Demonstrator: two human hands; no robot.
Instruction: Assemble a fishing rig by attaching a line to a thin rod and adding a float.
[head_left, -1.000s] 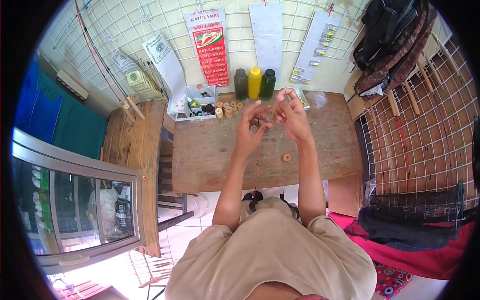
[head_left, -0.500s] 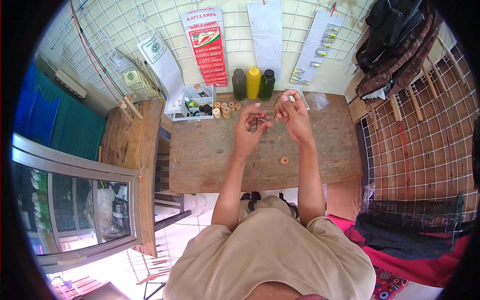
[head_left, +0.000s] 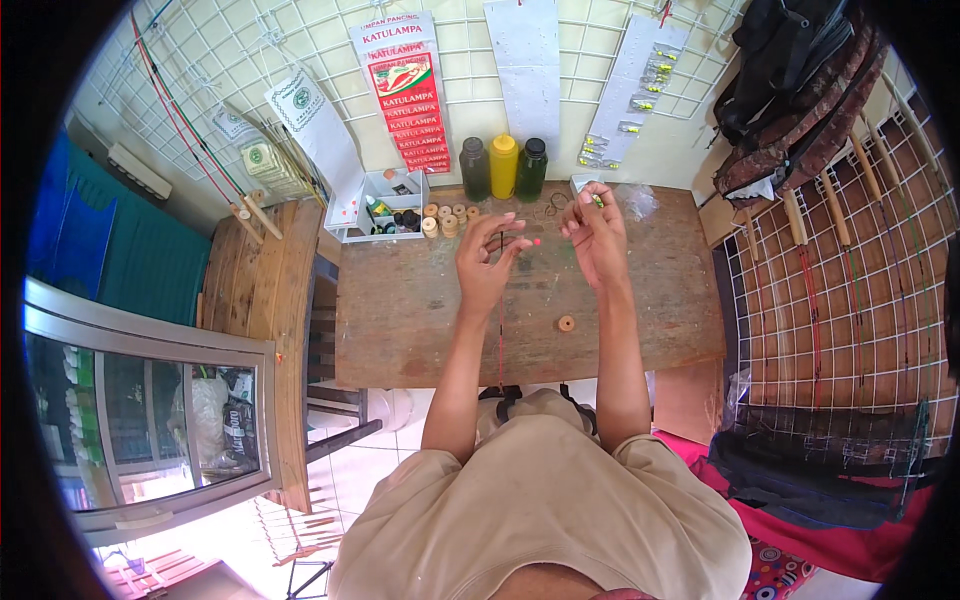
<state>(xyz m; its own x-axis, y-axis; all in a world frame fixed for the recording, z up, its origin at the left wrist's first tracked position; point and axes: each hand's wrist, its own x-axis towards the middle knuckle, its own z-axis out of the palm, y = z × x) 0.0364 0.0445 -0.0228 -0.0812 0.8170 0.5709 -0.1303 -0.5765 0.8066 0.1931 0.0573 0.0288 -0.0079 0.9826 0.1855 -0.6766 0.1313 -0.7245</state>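
Two hands up over table [head_left: 420, 320]: L hand [head_left: 484, 268] w/ thumb & index pinching pink bit [head_left: 537, 242] at its 2 o'clock; R hand [head_left: 602, 248], fingers curled, can't tell if gripping. 1 rod [head_left: 501, 335], red w/ black, drops from L hand toward 6. 3 bottles [head_left: 503, 167] at table's 12; 1 lone spool [head_left: 567, 323] btw 4 & 5. Pink bit: tiny, bright.

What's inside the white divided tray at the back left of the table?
The white tray shows a green bottle and dark, round-topped items; whatever lies beneath them is covered.
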